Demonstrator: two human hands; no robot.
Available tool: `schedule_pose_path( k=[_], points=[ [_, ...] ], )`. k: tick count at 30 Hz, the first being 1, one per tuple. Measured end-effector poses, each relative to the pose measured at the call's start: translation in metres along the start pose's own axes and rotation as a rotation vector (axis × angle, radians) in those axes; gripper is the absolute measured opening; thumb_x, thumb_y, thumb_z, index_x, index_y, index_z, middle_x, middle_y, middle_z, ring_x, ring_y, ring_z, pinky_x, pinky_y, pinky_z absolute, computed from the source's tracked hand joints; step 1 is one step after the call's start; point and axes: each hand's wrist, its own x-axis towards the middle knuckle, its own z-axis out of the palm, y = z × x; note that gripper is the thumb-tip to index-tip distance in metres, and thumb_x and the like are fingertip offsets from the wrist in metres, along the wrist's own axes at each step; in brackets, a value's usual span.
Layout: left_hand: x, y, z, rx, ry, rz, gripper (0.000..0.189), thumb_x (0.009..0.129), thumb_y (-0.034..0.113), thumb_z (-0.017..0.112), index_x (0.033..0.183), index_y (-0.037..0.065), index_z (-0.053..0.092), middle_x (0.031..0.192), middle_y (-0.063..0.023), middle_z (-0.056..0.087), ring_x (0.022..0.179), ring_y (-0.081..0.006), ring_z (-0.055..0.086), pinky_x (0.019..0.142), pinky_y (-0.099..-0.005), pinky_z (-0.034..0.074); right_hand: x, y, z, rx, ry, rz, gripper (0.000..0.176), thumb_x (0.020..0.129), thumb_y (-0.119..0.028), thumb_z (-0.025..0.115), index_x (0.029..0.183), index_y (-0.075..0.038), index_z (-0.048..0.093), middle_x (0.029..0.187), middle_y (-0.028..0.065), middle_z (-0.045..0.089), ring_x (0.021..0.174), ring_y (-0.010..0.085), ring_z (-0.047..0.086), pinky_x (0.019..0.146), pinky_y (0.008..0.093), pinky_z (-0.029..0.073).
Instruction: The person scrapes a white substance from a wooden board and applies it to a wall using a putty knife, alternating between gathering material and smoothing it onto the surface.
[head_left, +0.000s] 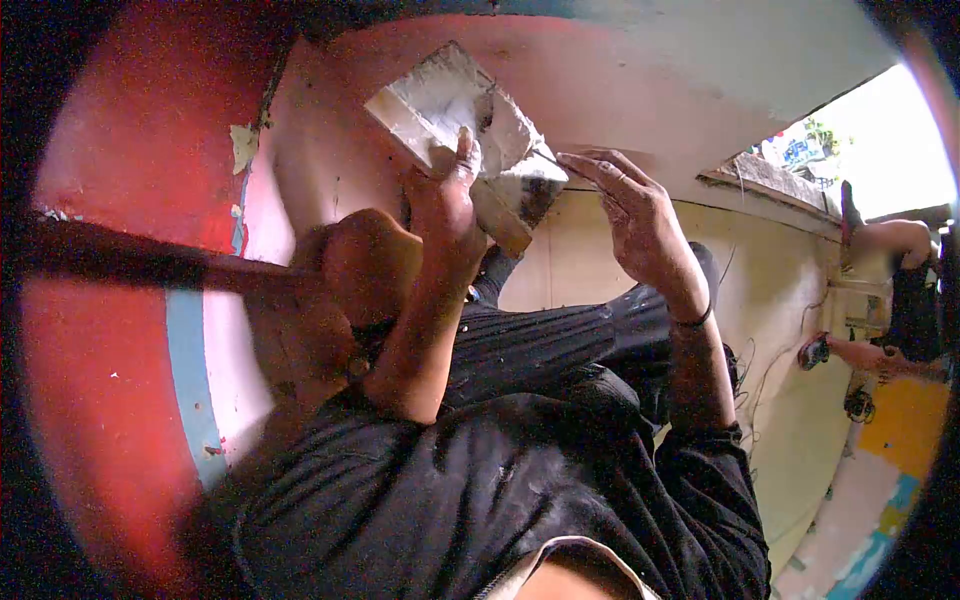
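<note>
A rectangular board (415, 115) smeared with white paste is held up at the upper middle. My left hand (448, 195) grips it from below, with the thumb on its paste-covered face. My right hand (630, 215) is at the board's right end, fingers pressed together round a thin flat tool (548, 158) whose edge meets the paste. Most of that tool is hard to make out. White residue marks the left thumb and the right fingers.
A red wall (130, 370) with blue and pink strips stands at the left. At the right is a bright window opening with a ledge (780, 190). Another person (915, 310) is at the far right, near hanging cables. A pale panel (790, 400) runs below the ledge.
</note>
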Motion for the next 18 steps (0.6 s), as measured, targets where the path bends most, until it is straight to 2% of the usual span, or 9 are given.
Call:
schedule_pose_path(
  k=[3, 5, 7, 9, 12, 14, 15, 17, 18],
  points=[
    [0.003, -0.004, -0.002, 0.193, 0.065, 0.106, 0.038, 0.084, 0.025, 0.064, 0.106, -0.004, 0.053, 0.097, -0.0136, 0.061, 0.083, -0.0204, 0.059, 0.070, -0.0330, 0.050, 0.003, -0.004, 0.007, -0.021, 0.011, 0.080, 0.043, 0.076, 0.015, 0.041, 0.114, -0.001, 0.055, 0.112, 0.0183, 0.056, 0.105, 0.0333, 0.054, 0.091, 0.0345, 0.043],
    [-0.003, 0.003, 0.003, 0.645, 0.252, 0.101, 0.042, 0.082, 0.028, 0.067, 0.104, -0.006, 0.054, 0.096, -0.0158, 0.063, 0.083, -0.0214, 0.060, 0.072, -0.0340, 0.049, 0.004, 0.001, 0.016, -0.028, 0.027, 0.046, 0.043, 0.076, 0.015, 0.041, 0.113, -0.001, 0.055, 0.111, 0.0186, 0.056, 0.104, 0.0335, 0.054, 0.090, 0.0346, 0.043],
    [0.024, -0.044, -0.023, 0.499, 0.206, 0.217, 0.044, 0.081, 0.029, 0.067, 0.104, -0.006, 0.054, 0.095, -0.0165, 0.063, 0.082, -0.0218, 0.060, 0.072, -0.0340, 0.048, 0.006, 0.008, 0.021, -0.033, 0.037, 0.012, 0.044, 0.075, 0.016, 0.041, 0.113, -0.001, 0.055, 0.110, 0.0190, 0.056, 0.103, 0.0338, 0.054, 0.090, 0.0346, 0.043],
    [0.023, -0.040, -0.021, 0.354, 0.155, 0.328, 0.046, 0.080, 0.030, 0.068, 0.105, -0.006, 0.054, 0.095, -0.0171, 0.063, 0.082, -0.0223, 0.061, 0.072, -0.0341, 0.048, 0.007, 0.014, 0.022, -0.035, 0.009, -0.012, 0.046, 0.072, 0.018, 0.040, 0.112, 0.000, 0.055, 0.109, 0.0189, 0.056, 0.102, 0.0342, 0.055, 0.089, 0.0350, 0.044],
    [0.000, -0.011, -0.007, 0.341, 0.057, 0.196, 0.043, 0.080, 0.029, 0.069, 0.102, -0.006, 0.057, 0.095, -0.0167, 0.063, 0.081, -0.0232, 0.061, 0.074, -0.0346, 0.047, 0.008, 0.011, 0.020, -0.026, -0.034, 0.043, 0.049, 0.069, 0.019, 0.039, 0.112, 0.001, 0.055, 0.108, 0.0191, 0.057, 0.101, 0.0349, 0.056, 0.088, 0.0352, 0.045],
    [-0.008, 0.008, 0.004, 0.682, 0.223, 0.004, 0.037, 0.081, 0.025, 0.068, 0.099, -0.005, 0.059, 0.096, -0.0157, 0.064, 0.083, -0.0229, 0.060, 0.075, -0.0337, 0.046, 0.010, 0.008, 0.021, -0.045, -0.055, 0.010, 0.050, 0.067, 0.019, 0.039, 0.112, 0.001, 0.055, 0.108, 0.0191, 0.057, 0.101, 0.0353, 0.056, 0.087, 0.0350, 0.045],
    [-0.002, -0.003, -0.001, 0.682, 0.223, -0.001, 0.037, 0.081, 0.025, 0.068, 0.099, -0.005, 0.059, 0.096, -0.0157, 0.064, 0.083, -0.0229, 0.060, 0.075, -0.0337, 0.046, 0.010, 0.007, 0.022, -0.064, -0.073, -0.029, 0.052, 0.065, 0.019, 0.039, 0.112, 0.002, 0.054, 0.108, 0.0191, 0.056, 0.100, 0.0357, 0.056, 0.086, 0.0347, 0.046],
    [0.014, -0.028, -0.013, 0.136, 0.161, 0.200, 0.033, 0.081, 0.022, 0.068, 0.097, -0.005, 0.060, 0.098, -0.0144, 0.063, 0.084, -0.0216, 0.059, 0.075, -0.0334, 0.046, 0.010, 0.005, 0.027, -0.040, -0.061, -0.022, 0.055, 0.063, 0.020, 0.038, 0.112, 0.001, 0.054, 0.107, 0.0191, 0.056, 0.099, 0.0368, 0.056, 0.086, 0.0359, 0.046],
    [0.014, -0.033, -0.014, 0.151, 0.148, 0.198, 0.033, 0.081, 0.022, 0.068, 0.097, -0.005, 0.060, 0.098, -0.0144, 0.063, 0.084, -0.0216, 0.059, 0.075, -0.0334, 0.046, 0.009, 0.005, 0.028, -0.014, -0.053, 0.008, 0.056, 0.062, 0.020, 0.038, 0.111, 0.001, 0.054, 0.107, 0.0192, 0.056, 0.099, 0.0377, 0.055, 0.086, 0.0369, 0.046]
  ],
)
